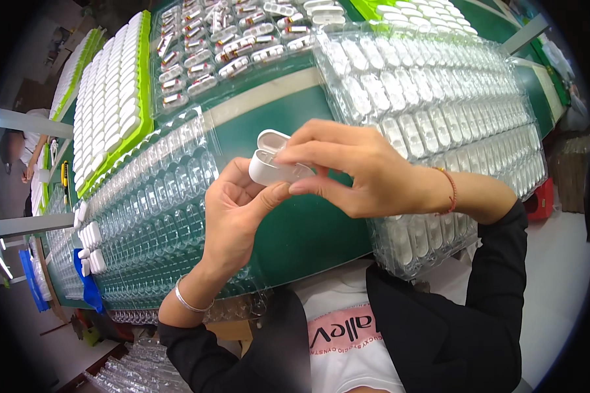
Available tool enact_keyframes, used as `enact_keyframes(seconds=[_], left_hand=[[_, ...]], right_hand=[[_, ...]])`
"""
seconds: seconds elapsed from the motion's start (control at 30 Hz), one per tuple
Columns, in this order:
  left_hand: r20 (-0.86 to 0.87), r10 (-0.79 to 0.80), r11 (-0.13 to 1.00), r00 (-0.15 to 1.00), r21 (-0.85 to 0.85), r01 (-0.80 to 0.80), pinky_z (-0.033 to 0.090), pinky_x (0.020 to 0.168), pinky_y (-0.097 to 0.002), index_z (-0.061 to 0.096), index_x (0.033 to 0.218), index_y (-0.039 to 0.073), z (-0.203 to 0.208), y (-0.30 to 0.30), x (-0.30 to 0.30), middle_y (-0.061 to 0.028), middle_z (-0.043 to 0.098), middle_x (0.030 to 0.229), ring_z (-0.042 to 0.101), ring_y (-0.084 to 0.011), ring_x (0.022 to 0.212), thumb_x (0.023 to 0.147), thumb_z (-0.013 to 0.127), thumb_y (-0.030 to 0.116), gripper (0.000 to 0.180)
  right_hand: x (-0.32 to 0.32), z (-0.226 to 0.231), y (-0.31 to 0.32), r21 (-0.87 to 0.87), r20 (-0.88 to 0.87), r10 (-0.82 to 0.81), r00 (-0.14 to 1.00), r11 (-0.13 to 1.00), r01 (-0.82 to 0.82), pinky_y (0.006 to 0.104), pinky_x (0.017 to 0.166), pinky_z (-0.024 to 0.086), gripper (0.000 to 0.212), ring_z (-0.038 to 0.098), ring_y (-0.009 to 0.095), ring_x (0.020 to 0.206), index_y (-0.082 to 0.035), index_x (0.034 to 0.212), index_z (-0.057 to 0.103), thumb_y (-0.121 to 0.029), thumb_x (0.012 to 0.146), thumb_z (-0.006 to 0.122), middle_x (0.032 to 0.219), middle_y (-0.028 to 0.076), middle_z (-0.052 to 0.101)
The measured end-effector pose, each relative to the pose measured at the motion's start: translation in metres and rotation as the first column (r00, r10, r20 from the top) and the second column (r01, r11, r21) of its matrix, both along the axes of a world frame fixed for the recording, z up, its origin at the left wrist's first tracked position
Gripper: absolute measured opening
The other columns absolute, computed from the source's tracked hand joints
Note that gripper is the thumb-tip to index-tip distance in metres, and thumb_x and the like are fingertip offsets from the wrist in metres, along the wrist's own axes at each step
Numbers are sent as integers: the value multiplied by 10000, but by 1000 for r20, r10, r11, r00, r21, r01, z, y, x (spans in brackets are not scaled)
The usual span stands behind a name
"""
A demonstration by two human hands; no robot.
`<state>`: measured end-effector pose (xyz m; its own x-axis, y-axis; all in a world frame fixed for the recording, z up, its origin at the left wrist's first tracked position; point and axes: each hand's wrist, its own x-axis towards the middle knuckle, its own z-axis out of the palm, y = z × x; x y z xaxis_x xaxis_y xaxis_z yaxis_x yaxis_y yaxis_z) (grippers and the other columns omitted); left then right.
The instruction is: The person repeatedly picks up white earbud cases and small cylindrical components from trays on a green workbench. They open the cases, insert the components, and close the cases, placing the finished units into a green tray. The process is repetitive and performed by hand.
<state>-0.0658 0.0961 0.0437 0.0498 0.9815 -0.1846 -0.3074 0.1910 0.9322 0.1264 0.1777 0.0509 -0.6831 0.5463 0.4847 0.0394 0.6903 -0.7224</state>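
Note:
Over the table's near edge I hold a small white earbud charging case with its rounded lid tipped up. My left hand grips the case from below and the left, thumb along its near side. From the right, my right hand reaches over it. The right fingertips rest at the case's opening and the thumb presses its lower right end, close to my left thumb. Whether a small part sits between the right fingertips is hidden.
Clear plastic trays with white case shells lie on the right. An empty clear blister tray is on the left. Green trays of white cases stand farther left; a tray of shells with electronic parts lies at the back. Another person is far left.

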Motion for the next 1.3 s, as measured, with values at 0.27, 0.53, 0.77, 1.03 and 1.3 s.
enact_keyframes(seconds=[0.27,0.53,0.77,1.03,1.3], left_hand=[[-133,-20,998,991,58,28,524,917,-319,524,1198,-57,10,32,-9,-146,614,1201,619,-204,1103,919,627,16,306],[-331,1,987,944,155,53,510,876,-277,547,1190,-17,14,9,-34,-105,536,1216,616,-186,1091,917,557,-68,278],[-382,94,995,919,79,-68,517,790,-262,538,1193,-33,7,-7,-67,-115,603,1145,640,-184,1024,932,552,-43,261],[-449,347,935,823,98,-341,479,694,-216,568,1140,-14,8,-35,-112,-90,662,1026,649,-129,872,932,570,-20,208],[-802,189,675,-567,525,-518,484,812,-432,660,1052,15,-44,-160,-369,-164,671,991,635,-354,924,851,639,80,213]], right_hand=[[0,21,66,36,149,-44,988,999,39,268,631,484,177,655,167,742,-6,991,695,19,818,666,853,101,696],[13,-5,317,512,221,-605,765,739,438,348,737,509,155,679,275,795,-50,939,716,-105,828,623,866,125,713],[-3,-42,363,561,413,-628,660,746,358,421,727,521,150,668,331,823,-100,853,729,-81,747,624,845,124,707],[10,-41,380,508,389,-535,750,804,309,397,732,527,205,675,328,789,-37,928,712,-132,773,618,856,164,703],[44,1,261,382,369,-430,824,878,287,269,661,414,184,621,121,799,-2,1037,684,-135,934,609,884,69,702]])
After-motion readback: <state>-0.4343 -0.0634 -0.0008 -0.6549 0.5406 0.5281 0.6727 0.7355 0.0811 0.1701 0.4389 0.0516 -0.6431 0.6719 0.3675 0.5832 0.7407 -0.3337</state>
